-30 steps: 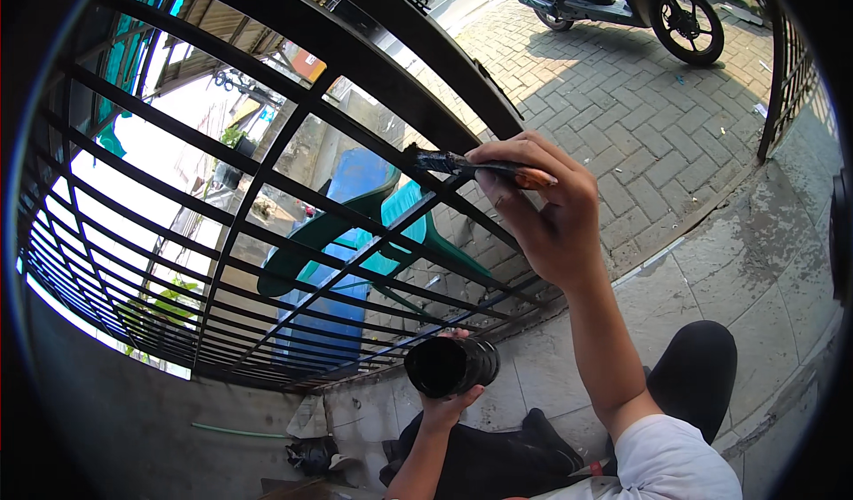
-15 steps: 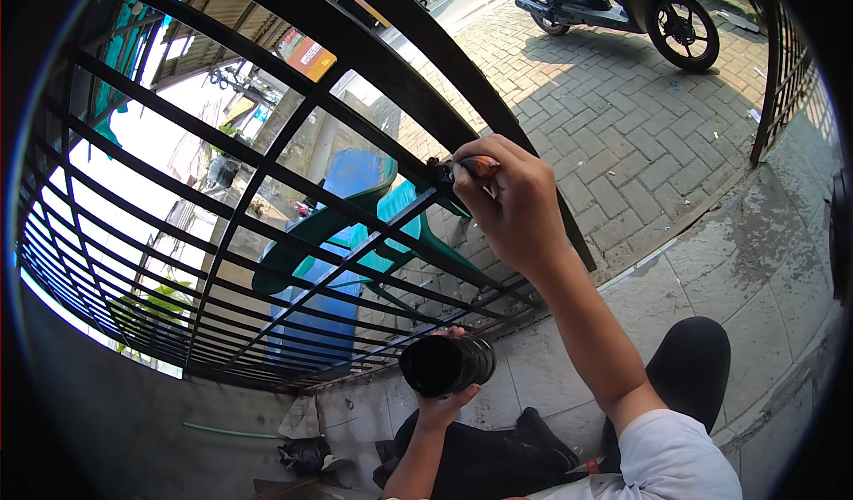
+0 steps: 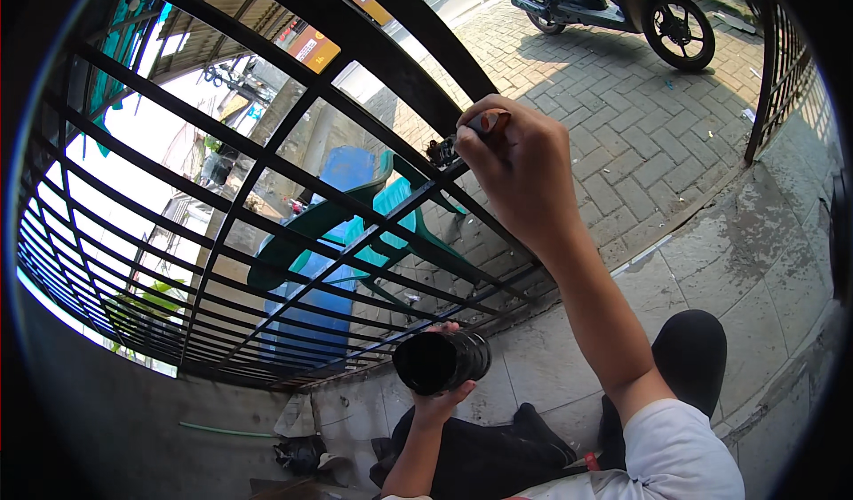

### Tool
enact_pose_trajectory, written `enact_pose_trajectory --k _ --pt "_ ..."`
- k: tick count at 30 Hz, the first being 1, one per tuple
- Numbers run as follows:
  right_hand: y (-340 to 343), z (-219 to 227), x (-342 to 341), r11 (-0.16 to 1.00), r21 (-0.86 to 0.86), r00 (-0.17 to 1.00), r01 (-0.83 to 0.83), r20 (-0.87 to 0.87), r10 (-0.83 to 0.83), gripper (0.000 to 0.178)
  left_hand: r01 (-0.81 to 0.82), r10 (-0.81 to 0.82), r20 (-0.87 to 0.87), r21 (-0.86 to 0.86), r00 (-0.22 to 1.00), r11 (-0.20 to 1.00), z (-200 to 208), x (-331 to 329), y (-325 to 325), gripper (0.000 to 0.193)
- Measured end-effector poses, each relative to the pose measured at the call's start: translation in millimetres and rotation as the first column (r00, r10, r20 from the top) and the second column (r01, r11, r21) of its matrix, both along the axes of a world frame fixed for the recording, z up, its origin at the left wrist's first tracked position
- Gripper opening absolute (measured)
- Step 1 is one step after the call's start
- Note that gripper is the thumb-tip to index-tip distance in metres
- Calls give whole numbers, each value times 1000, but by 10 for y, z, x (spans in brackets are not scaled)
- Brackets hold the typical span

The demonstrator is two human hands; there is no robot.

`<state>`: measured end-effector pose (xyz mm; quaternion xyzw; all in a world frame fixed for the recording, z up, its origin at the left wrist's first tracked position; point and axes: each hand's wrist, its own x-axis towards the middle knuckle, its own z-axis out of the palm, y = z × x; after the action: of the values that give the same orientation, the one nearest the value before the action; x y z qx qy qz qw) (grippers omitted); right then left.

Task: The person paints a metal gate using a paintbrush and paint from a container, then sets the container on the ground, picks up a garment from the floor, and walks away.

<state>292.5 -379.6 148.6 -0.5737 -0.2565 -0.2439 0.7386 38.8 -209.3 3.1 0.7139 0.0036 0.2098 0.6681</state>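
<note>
My right hand [image 3: 530, 176] is closed around the reddish-brown handle of a paintbrush [image 3: 489, 125]. The dark head of the brush is against the latch area [image 3: 442, 152] of a black metal gate [image 3: 322, 91], where a crossbar meets the upright edge; exactly where the bristles touch is hard to see. Lower down, my left hand [image 3: 442, 402] is wrapped round a black cylindrical container [image 3: 435, 360], tilted with its open mouth toward the gate. The inside is dark, so its contents cannot be made out.
Beyond the bars stand a green plastic chair [image 3: 391, 202] and a blue barrel-like object [image 3: 311, 322]. A motorcycle [image 3: 613, 11] is parked on the paving [image 3: 622, 127]. A thin green rod [image 3: 227, 430] and a black bag [image 3: 300, 453] lie at lower left.
My right hand and the brush have shifted slightly up and to the right at the gate. My left hand holds the container in nearly the same place.
</note>
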Motion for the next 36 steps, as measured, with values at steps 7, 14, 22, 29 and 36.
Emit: enact_pose_trajectory --k 7,14,22,29,36 --pt "34 -5 -30 999 12 994 -51 -95 52 15 2 -3 22 15 1000 1000 -8 -5 24 94" --pt "136 -144 23 999 -33 1000 0 -9 0 11 2 -2 7 -24 1000 1000 -9 38 17 94" --pt "34 -310 -178 991 69 993 -114 -30 116 6 5 -5 -1 -36 1000 999 51 11 -72 92" --pt "-523 -214 -580 835 446 873 -322 -202 445 19 -135 118 78 267 990 954 69 -42 82 94" --pt "-889 -198 -1126 770 201 746 -605 -193 637 23 -209 84 282 451 956 868 302 16 113 100"
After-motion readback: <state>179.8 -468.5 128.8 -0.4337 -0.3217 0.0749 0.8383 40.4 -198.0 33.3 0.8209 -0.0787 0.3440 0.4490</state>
